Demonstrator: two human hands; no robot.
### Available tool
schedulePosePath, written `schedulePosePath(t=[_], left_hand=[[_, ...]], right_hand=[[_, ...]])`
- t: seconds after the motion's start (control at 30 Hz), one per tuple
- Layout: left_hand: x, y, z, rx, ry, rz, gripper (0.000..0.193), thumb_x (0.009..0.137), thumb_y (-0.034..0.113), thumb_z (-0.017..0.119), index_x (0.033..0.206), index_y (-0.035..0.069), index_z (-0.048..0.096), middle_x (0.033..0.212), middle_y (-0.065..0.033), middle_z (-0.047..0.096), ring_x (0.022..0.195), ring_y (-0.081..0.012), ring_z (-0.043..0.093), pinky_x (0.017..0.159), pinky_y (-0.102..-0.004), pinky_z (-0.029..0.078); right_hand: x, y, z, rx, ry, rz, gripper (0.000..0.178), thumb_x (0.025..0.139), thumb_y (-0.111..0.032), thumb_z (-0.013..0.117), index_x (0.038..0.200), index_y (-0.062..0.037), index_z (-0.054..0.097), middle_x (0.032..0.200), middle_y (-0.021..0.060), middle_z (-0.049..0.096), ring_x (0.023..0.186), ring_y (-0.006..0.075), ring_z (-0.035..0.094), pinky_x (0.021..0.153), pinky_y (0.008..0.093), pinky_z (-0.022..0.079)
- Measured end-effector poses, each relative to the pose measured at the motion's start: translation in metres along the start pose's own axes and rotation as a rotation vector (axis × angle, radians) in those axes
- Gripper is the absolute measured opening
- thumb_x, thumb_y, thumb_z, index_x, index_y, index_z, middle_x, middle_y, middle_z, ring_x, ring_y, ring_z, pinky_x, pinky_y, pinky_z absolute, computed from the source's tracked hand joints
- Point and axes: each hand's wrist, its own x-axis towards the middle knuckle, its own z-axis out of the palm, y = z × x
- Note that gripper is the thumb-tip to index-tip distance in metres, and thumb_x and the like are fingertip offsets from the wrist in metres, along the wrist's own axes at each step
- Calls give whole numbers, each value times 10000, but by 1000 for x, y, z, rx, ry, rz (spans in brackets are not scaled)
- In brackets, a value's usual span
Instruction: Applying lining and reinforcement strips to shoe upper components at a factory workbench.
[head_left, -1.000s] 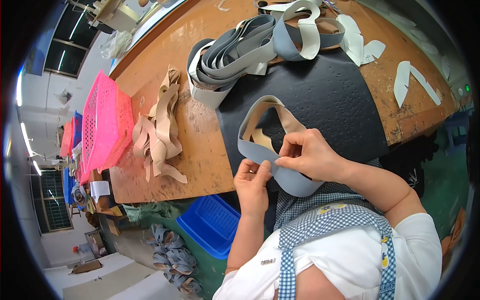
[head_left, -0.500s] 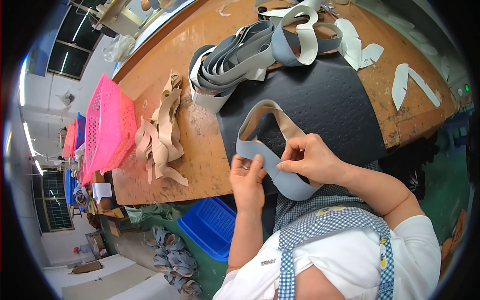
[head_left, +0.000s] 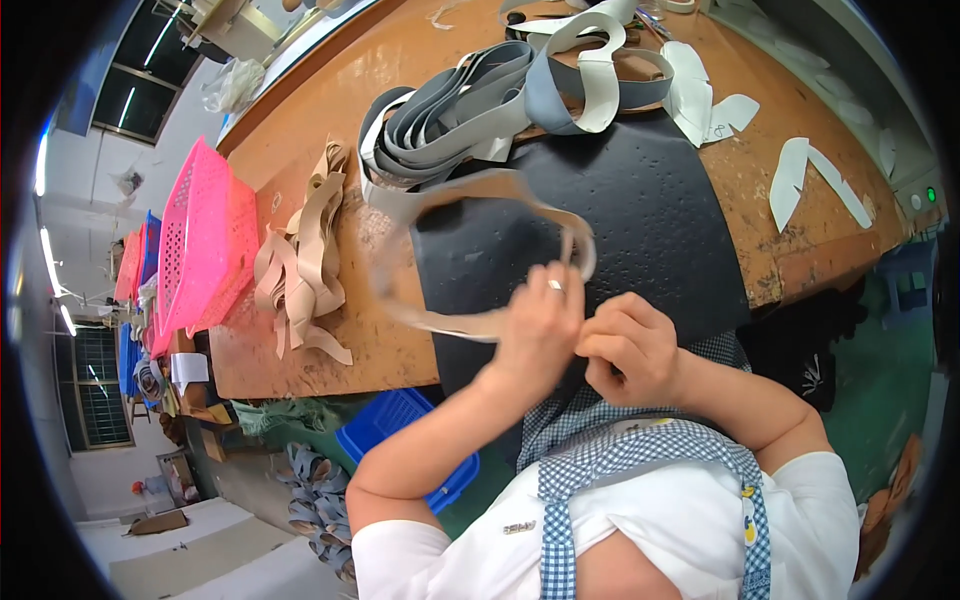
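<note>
A looped strip (head_left: 463,323) of blue-grey and tan material swings over the black mat (head_left: 665,205), smeared by motion. My left hand (head_left: 545,325) is closed on the strip near its lower right part, with a ring on one finger. My right hand (head_left: 632,345) sits just beside it, fingers curled in a pinch against the left hand's edge; whatever they hold is hidden. Beyond the mat lies a pile of grey and white looped strips (head_left: 450,125). To the left, tan strips (head_left: 318,250) lie bunched on the wooden table (head_left: 390,355).
A pink perforated basket (head_left: 215,245) stands at the table's left edge. White cut pattern pieces (head_left: 790,185) lie at the right. Below the table edge are a blue basket (head_left: 455,488) and bundled grey strips (head_left: 315,500) on the floor.
The loop has turned and swung left, its tan side now showing more. My left hand has moved up and right, back side up, close to the right hand, which has curled tighter.
</note>
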Motion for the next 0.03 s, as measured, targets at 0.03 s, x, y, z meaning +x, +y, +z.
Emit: schedulePosePath(t=[0.03], left_hand=[[2,2,5,-10,-6,4,381,691,111,583,1027,-68,576,889,-116,537,816,-204,540,655,-259,478]], right_hand=[[-11,1,-4,-19,-27,35,334,624,70,617,926,-69,591,900,80,660,721,250,580,639,329,516]])
